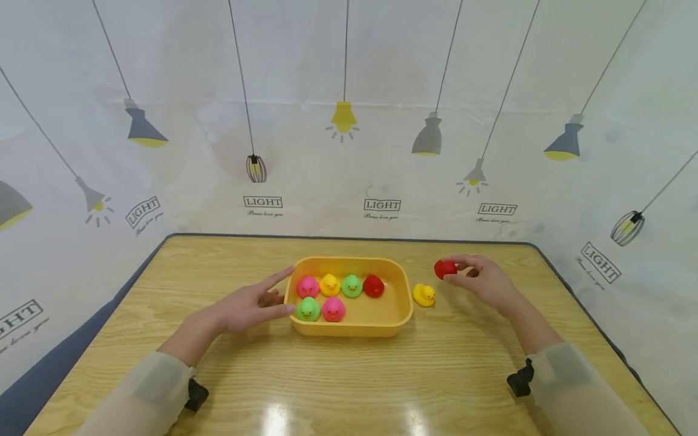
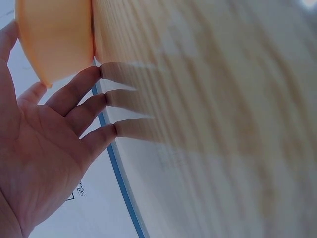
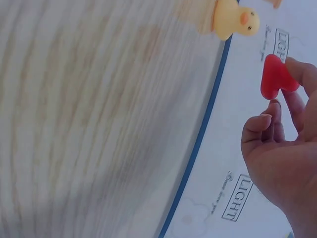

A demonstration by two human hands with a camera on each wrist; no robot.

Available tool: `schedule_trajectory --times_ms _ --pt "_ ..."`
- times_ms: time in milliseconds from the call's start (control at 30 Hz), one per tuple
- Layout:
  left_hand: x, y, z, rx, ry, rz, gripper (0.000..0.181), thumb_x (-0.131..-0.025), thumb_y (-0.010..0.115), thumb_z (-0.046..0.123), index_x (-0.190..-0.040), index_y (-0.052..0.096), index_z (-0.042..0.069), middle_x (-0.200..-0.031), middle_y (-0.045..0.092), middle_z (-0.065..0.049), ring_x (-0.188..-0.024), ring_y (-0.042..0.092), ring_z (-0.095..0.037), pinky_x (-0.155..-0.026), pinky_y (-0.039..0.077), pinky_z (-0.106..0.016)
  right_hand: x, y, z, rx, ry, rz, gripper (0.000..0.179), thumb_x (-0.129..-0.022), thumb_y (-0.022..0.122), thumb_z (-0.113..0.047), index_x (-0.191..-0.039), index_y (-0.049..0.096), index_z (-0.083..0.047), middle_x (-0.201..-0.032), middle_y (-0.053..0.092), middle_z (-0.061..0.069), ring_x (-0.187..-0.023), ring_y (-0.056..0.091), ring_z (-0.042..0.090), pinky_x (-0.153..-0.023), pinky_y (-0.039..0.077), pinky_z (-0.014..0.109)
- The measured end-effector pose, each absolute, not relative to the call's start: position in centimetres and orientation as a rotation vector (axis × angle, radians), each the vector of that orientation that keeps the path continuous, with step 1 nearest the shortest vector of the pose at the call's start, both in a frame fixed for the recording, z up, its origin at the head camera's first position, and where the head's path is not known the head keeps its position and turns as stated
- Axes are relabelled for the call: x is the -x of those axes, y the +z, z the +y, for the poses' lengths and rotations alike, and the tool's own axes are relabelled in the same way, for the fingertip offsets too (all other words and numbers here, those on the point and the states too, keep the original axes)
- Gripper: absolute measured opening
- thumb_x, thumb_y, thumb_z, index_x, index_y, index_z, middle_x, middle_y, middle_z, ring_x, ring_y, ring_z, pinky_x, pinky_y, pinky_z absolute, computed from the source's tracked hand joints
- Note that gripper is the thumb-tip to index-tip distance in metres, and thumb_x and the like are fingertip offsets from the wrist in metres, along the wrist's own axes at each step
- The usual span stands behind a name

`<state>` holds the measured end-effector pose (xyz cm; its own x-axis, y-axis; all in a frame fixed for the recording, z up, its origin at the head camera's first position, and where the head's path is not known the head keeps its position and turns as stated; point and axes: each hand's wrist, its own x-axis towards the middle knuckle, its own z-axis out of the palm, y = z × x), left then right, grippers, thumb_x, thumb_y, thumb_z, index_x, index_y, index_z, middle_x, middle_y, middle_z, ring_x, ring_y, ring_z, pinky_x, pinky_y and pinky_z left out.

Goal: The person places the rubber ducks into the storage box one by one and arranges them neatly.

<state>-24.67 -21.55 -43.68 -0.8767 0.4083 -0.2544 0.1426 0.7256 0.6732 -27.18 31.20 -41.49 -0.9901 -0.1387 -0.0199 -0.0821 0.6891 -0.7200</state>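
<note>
In the head view a yellow plastic tray (image 1: 349,329) holds several rubber ducks. Pink, yellow, green and red ducks line its back row, with a green duck (image 1: 308,309) and a pink duck (image 1: 334,309) in front. My left hand (image 1: 248,307) spans the tray's left end, thumb and index finger extended to its corners; the left wrist view shows the other fingers touching the table. Right of the tray and above the table, my right hand (image 1: 487,283) pinches a red rubber duck (image 3: 273,78) between thumb and fingers. A yellow duck (image 1: 423,295) sits between tray and right hand.
The wooden table (image 1: 349,381) ends at a dark-edged back border. Behind it and along both sides rises a pale wall covering (image 1: 305,109) printed with hanging lamps. A small black device (image 1: 521,378) is at the right cuff, another (image 1: 197,395) at the left.
</note>
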Motion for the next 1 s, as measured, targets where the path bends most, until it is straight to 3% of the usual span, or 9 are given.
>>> schedule_trajectory --times_ms 100,233,567,733,1000 --pt "24.7 -43.7 -21.6 -0.430 0.950 2.541 0.091 -0.099 0.064 0.075 -0.172 0.014 0.057 -0.164 0.058 -0.018 -0.156 0.050 -0.044 -0.126 0.036 -0.074 26.6 -41.1 30.6 0.203 -1.202 2.830 0.054 -0.101 0.080 -0.045 -0.147 0.070 -0.018 -0.140 0.063 0.016 -0.108 0.058 0.029 -0.077 0.051 0.032" --pt "24.7 -43.7 -21.6 -0.435 0.953 2.541 0.091 -0.099 0.064 0.075 -0.172 0.014 0.057 -0.164 0.057 -0.018 -0.155 0.051 -0.044 -0.125 0.036 -0.075 25.9 -40.4 29.6 0.230 -1.235 2.819 0.053 -0.101 0.080 -0.044 -0.147 0.069 -0.019 -0.136 0.068 0.017 -0.115 0.062 0.033 -0.082 0.056 0.033" --pt "24.7 -43.7 -21.5 -0.423 0.940 2.551 0.090 -0.100 0.064 0.074 -0.173 0.013 0.056 -0.163 0.058 -0.018 -0.155 0.052 -0.045 -0.125 0.036 -0.076 24.5 -39.0 26.7 0.365 -1.387 2.743 0.050 -0.100 0.083 -0.034 -0.141 0.064 -0.013 -0.132 0.066 0.014 -0.106 0.061 0.029 -0.079 0.058 0.030" --pt "24.8 -43.7 -21.6 -0.422 0.936 2.555 0.091 -0.099 0.064 0.076 -0.172 0.014 0.057 -0.163 0.059 -0.017 -0.154 0.053 -0.044 -0.125 0.036 -0.075 24.2 -38.7 25.1 0.391 -1.403 2.726 0.043 -0.100 0.083 -0.032 -0.136 0.067 -0.014 -0.124 0.068 0.013 -0.102 0.061 0.030 -0.076 0.056 0.028" --pt "24.8 -43.8 -21.5 -0.434 0.935 2.549 0.092 -0.100 0.063 0.076 -0.173 0.013 0.054 -0.163 0.057 -0.020 -0.154 0.052 -0.046 -0.124 0.037 -0.076 24.2 -38.8 23.3 0.436 -1.374 2.765 0.039 -0.099 0.084 -0.035 -0.132 0.073 -0.018 -0.128 0.067 0.010 -0.104 0.060 0.029 -0.080 0.056 0.029"
